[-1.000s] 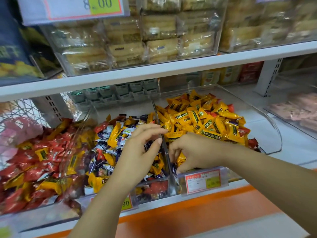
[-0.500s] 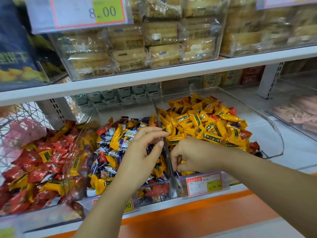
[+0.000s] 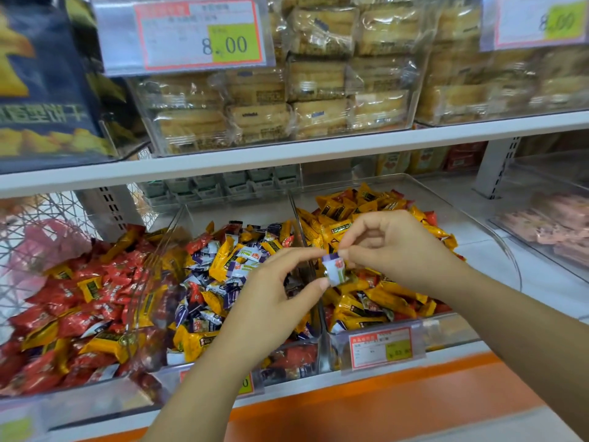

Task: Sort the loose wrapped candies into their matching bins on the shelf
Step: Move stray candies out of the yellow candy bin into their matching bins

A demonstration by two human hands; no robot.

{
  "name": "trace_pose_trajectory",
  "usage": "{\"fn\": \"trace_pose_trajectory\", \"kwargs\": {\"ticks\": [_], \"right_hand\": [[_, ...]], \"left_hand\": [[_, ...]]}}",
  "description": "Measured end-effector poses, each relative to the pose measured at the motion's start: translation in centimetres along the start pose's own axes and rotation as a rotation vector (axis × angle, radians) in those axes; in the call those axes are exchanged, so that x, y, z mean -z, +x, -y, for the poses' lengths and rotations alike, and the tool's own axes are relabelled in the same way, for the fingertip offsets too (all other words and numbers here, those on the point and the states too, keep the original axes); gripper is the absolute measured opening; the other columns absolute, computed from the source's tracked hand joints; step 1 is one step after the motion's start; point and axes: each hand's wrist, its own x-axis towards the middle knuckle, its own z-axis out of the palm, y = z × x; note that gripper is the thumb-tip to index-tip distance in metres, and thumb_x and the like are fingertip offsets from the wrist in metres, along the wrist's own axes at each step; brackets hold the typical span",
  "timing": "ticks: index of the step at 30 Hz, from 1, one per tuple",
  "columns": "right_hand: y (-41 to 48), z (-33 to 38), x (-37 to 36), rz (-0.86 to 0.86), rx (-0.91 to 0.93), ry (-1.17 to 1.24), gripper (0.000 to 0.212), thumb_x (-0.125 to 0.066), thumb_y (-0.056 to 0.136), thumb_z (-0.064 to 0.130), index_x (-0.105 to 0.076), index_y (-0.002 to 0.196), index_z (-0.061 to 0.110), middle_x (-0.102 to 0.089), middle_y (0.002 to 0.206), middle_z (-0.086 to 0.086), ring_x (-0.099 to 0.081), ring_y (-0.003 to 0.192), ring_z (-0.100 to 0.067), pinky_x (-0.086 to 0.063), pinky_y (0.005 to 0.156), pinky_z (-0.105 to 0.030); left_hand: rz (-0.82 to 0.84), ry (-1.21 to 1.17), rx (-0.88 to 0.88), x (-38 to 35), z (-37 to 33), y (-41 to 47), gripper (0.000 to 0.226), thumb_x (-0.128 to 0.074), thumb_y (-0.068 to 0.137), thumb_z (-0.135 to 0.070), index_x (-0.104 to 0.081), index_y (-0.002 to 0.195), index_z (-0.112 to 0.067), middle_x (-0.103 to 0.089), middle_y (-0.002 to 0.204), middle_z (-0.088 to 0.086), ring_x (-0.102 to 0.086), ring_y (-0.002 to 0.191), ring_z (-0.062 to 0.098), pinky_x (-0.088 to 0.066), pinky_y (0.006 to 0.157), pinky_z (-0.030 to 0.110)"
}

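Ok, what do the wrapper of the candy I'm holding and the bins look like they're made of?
Candy wrapper: thin glossy printed plastic film, probably; it crinkles and catches light. Bins: clear rigid plastic, likely acrylic; candies show through the walls.

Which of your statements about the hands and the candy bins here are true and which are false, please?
1. The left hand and the right hand both pinch one white-and-purple candy. True.
2. The right bin holds mostly red candies. False: it holds mostly yellow candies.
3. The large price tag at the top reads 8.00. True.
4. The held candy hangs over the leftmost bin. False: it is held about over the divider between the middle bin and the right bin.
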Motion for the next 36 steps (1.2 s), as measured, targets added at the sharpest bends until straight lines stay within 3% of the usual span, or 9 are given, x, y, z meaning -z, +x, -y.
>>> {"fn": "trace_pose_trajectory", "kwargs": {"ticks": [5, 8, 13, 17, 22, 26, 31, 34, 36], "right_hand": [[-0.5, 1.6, -0.9, -0.002, 0.003, 0.171, 0.013, -0.068, 0.082, 0.005, -0.067, 0.082, 0.017, -0.072, 0.077, -0.001, -0.070, 0.071, -0.009, -0.056, 0.069, -0.021], [-0.5, 1.2, -0.6, 0.081, -0.050, -0.110, 0.010, -0.070, 0.083, 0.019, -0.067, 0.084, 0.029, -0.069, 0.071, 0.013, -0.066, 0.069, 0.001, -0.054, 0.069, -0.016], [-0.8, -0.2, -2.1, 0.505, -0.141, -0.593, 0.018, -0.070, 0.082, 0.035, -0.072, 0.098, 0.026, -0.068, 0.087, 0.016, -0.061, 0.076, 0.006, -0.053, 0.073, -0.020], [-0.4, -0.3, -2.6, 0.511, -0.153, -0.656, 0.012, -0.074, 0.079, 0.027, -0.073, 0.091, 0.025, -0.068, 0.079, 0.017, -0.061, 0.072, 0.003, -0.055, 0.075, -0.026], [0.0, 1.1, -0.5, 0.221, -0.125, -0.425, 0.008, -0.073, 0.078, 0.020, -0.072, 0.072, 0.025, -0.067, 0.065, 0.017, -0.059, 0.060, 0.005, -0.045, 0.053, -0.011], [0.1, 2.8, -0.8, -0.031, -0.018, -0.067, 0.006, -0.071, 0.082, 0.018, -0.069, 0.086, 0.022, -0.069, 0.067, 0.011, -0.056, 0.046, 0.001, -0.042, 0.049, -0.010], [0.7, 1.8, -0.6, 0.084, 0.042, -0.261, 0.012, -0.068, 0.084, 0.022, -0.068, 0.091, 0.032, -0.065, 0.082, 0.020, -0.059, 0.070, 0.013, -0.043, 0.063, -0.006], [0.0, 0.5, 1.3, 0.340, -0.054, -0.472, 0.015, -0.070, 0.083, 0.024, -0.068, 0.077, 0.037, -0.068, 0.074, 0.019, -0.060, 0.070, 0.012, -0.045, 0.065, -0.009], [-0.8, -0.4, 1.5, 0.512, -0.106, -0.607, 0.015, -0.069, 0.084, 0.024, -0.071, 0.089, 0.038, -0.067, 0.081, 0.024, -0.057, 0.073, 0.014, -0.045, 0.068, -0.007]], "left_hand": [[-0.163, -0.069, 0.006, 0.2, -0.4, -0.1, 0.030, -0.065, 0.086, -0.021, -0.054, 0.094, -0.047, -0.061, 0.085, -0.023, -0.053, 0.089, -0.015, -0.040, 0.073, 0.001], [-0.238, -0.078, 0.075, 1.3, 0.6, -0.1, 0.027, -0.062, 0.090, -0.020, -0.055, 0.090, -0.046, -0.060, 0.085, -0.020, -0.057, 0.086, -0.007, -0.044, 0.068, 0.008], [-0.340, -0.028, 0.152, 3.2, 2.9, -0.2, 0.019, -0.061, 0.091, -0.019, -0.058, 0.093, -0.037, -0.059, 0.083, -0.016, -0.058, 0.080, -0.001, -0.043, 0.059, 0.011], [-0.284, 0.149, 0.151, 3.2, 3.7, -0.3, 0.028, -0.060, 0.091, -0.021, -0.058, 0.115, -0.036, -0.049, 0.104, -0.016, -0.047, 0.094, -0.002, -0.035, 0.077, 0.007], [-0.266, 0.117, -0.019, 2.6, 2.0, -0.3, 0.028, -0.056, 0.092, -0.018, -0.054, 0.105, -0.043, -0.053, 0.104, -0.023, -0.048, 0.101, -0.010, -0.032, 0.082, -0.002], [-0.276, 0.083, -0.084, 1.5, 1.5, -0.1, 0.028, -0.056, 0.091, -0.026, -0.054, 0.113, -0.042, -0.052, 0.113, -0.022, -0.047, 0.108, -0.010, -0.031, 0.090, 0.001], [-0.287, 0.158, -0.068, 1.2, 2.2, 0.0, 0.029, -0.059, 0.091, -0.022, -0.056, 0.115, -0.037, -0.048, 0.117, -0.019, -0.039, 0.110, -0.018, -0.023, 0.087, -0.005], [-0.226, 0.183, -0.050, 1.0, 2.4, 0.0, 0.026, -0.059, 0.091, -0.022, -0.059, 0.112, -0.037, -0.045, 0.115, -0.027, -0.040, 0.111, -0.014, -0.022, 0.091, -0.005], [-0.180, 0.196, -0.061, 0.6, 2.3, 0.0, 0.026, -0.059, 0.091, -0.022, -0.058, 0.109, -0.040, -0.043, 0.114, -0.031, -0.038, 0.112, -0.017, -0.019, 0.094, -0.005]]}}
